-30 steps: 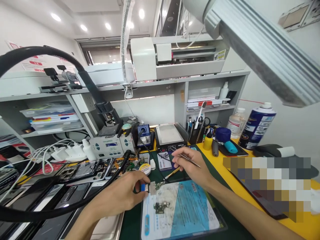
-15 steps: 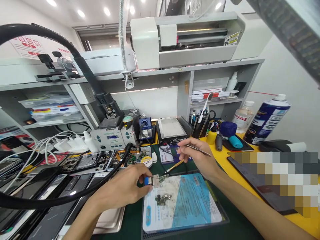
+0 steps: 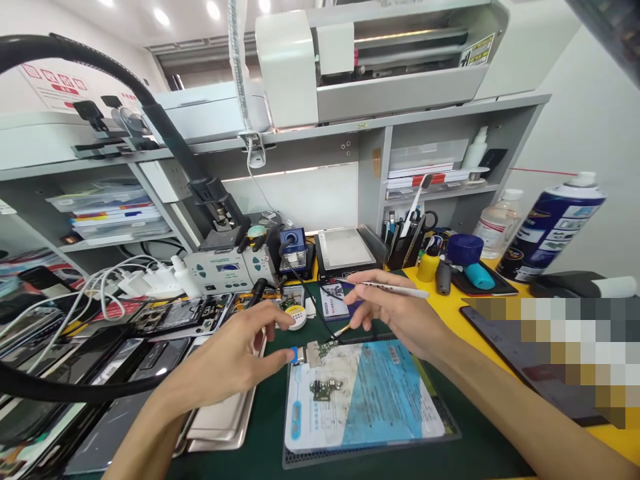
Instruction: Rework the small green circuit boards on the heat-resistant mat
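Board (image 3: 326, 388) flat on pad (image 3: 383, 403), left of its middle. Blue-ended connector (image 3: 301, 355) at pad's far left corner; second board (image 3: 328, 347) beside it. Left hand (image 3: 243, 350) left of pad: thumb and fingers well parted, nothing gripped; thumb tip at connector's blue end, contact unclear. Right hand (image 3: 400, 317) near pad's far edge, fingers closed round tweezers (image 3: 400, 291). Brush (image 3: 343, 331) and tin (image 3: 297, 319) beyond pad.

Small green circuit board (image 3: 326, 389) on blue-and-white rectangular pad (image 3: 387, 397), toward its left edge; blue-and-silver block (image 3: 300, 355) at far left corner; round yellow-and-white tub (image 3: 299, 318) behind that corner.
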Action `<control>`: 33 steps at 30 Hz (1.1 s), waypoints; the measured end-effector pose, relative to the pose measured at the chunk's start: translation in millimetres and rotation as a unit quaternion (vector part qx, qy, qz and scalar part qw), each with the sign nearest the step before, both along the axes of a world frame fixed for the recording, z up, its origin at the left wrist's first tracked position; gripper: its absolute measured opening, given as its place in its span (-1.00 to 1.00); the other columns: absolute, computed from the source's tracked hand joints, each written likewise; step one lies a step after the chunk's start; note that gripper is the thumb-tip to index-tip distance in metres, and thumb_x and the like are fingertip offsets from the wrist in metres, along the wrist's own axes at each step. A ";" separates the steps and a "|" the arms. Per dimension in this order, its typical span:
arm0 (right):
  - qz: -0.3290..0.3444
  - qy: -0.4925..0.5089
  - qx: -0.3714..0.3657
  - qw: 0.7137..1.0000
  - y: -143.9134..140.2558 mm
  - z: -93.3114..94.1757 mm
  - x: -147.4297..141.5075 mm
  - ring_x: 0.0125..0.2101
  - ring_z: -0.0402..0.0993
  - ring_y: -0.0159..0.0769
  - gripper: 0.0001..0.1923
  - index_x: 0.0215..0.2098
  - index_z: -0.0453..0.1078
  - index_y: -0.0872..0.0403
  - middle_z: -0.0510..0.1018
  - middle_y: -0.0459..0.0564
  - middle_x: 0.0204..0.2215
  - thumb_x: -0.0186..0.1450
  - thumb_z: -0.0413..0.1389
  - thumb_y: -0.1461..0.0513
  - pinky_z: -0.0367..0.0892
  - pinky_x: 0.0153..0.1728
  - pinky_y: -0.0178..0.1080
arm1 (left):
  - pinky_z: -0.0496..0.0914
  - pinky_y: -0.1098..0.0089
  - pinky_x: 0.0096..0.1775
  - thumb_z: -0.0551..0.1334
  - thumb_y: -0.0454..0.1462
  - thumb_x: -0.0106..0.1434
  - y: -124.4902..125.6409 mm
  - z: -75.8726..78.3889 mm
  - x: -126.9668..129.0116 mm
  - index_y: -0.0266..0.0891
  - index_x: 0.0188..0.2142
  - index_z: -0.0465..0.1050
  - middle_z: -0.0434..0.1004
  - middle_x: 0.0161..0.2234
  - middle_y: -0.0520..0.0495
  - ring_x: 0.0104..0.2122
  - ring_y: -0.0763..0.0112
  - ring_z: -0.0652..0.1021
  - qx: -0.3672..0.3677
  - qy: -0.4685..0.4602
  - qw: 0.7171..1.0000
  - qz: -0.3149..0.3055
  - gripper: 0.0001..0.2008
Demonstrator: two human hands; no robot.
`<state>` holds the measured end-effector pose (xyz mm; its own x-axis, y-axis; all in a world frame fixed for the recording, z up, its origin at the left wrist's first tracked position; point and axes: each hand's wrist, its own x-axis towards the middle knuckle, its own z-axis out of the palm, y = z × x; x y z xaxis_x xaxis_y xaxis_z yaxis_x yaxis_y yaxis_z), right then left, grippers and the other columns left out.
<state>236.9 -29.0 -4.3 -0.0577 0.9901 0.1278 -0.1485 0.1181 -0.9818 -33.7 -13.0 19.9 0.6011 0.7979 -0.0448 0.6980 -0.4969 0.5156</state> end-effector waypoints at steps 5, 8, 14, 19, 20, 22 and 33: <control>0.052 -0.036 -0.025 0.998 -1.1 0.4 -5.9 -0.50 0.68 -0.21 -0.66 -0.07 0.49 0.20 0.70 0.18 -0.28 0.42 0.13 0.07 0.49 -0.52 -0.26 | 0.29 0.33 -0.19 0.21 -0.19 0.31 -24.5 6.4 14.1 -0.05 -0.14 0.45 0.44 -0.19 0.04 -0.26 0.33 0.46 -0.009 0.071 0.995 -0.064 -0.86; 0.035 -0.066 -0.014 0.997 -1.5 -3.9 -9.6 -0.56 0.63 -0.29 -0.68 -0.32 0.50 0.19 0.69 0.11 -0.43 0.42 0.15 0.08 0.44 -0.55 -0.32 | 0.27 0.28 -0.18 0.19 -0.21 0.32 -37.0 3.7 25.1 -0.05 -0.13 0.44 0.41 -0.16 0.03 -0.22 0.27 0.46 0.004 0.131 0.988 -0.075 -0.86; -0.021 -0.076 0.017 0.997 0.3 -14.3 -10.2 -0.63 0.53 -0.38 -0.65 -0.31 0.43 0.12 0.58 -0.08 -0.57 0.44 0.11 0.00 0.33 -0.64 -0.39 | 0.24 0.26 -0.21 0.13 -0.19 0.36 -41.4 0.4 31.8 -0.08 -0.19 0.43 0.41 -0.19 0.00 -0.24 0.25 0.47 0.025 0.166 0.982 -0.085 -0.88; -0.082 -0.053 0.039 0.994 6.2 -10.9 -3.2 -0.65 0.50 -0.37 -0.58 -0.27 0.45 0.13 0.53 -0.09 -0.60 0.43 0.07 -0.06 0.34 -0.67 -0.38 | 0.25 0.25 -0.18 0.12 -0.19 0.37 -40.6 -1.6 39.2 -0.09 -0.21 0.44 0.43 -0.19 -0.01 -0.21 0.23 0.49 0.042 0.172 0.980 -0.090 -0.87; -0.094 -0.048 0.044 0.993 7.6 -9.0 -1.1 -0.66 0.49 -0.37 -0.58 -0.27 0.44 0.13 0.52 -0.10 -0.61 0.43 0.07 -0.06 0.34 -0.67 -0.38 | 0.25 0.26 -0.19 0.13 -0.19 0.35 -40.7 -2.2 41.4 -0.09 -0.22 0.44 0.43 -0.20 0.00 -0.23 0.24 0.49 0.044 0.171 0.980 -0.091 -0.88; -0.118 -0.040 0.051 0.991 10.5 -5.1 3.6 -0.67 0.48 -0.37 -0.58 -0.28 0.43 0.13 0.50 -0.11 -0.62 0.43 0.07 -0.06 0.33 -0.69 -0.38 | 0.25 0.28 -0.23 0.15 -0.20 0.34 -41.4 -2.6 45.9 -0.10 -0.24 0.44 0.44 -0.22 0.01 -0.27 0.27 0.48 0.049 0.170 0.980 -0.092 -0.89; -0.207 -0.095 0.082 0.970 30.0 -16.6 25.6 -0.57 0.46 -0.43 -0.71 -0.14 0.45 0.16 0.54 -0.12 -0.42 0.49 0.09 0.08 0.43 -0.53 -0.33 | 0.38 0.26 -0.24 0.08 -0.24 0.43 -1.5 27.9 102.6 -0.22 -0.28 0.49 0.52 -0.28 -0.09 -0.30 0.28 0.52 0.144 0.195 0.961 -0.132 -0.75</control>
<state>262.5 1.0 -20.9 0.3025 0.9008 0.3115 0.1270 0.2858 -0.9498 68.9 -14.5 47.8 0.7674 0.6321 -0.1073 0.6394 -0.7669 0.0553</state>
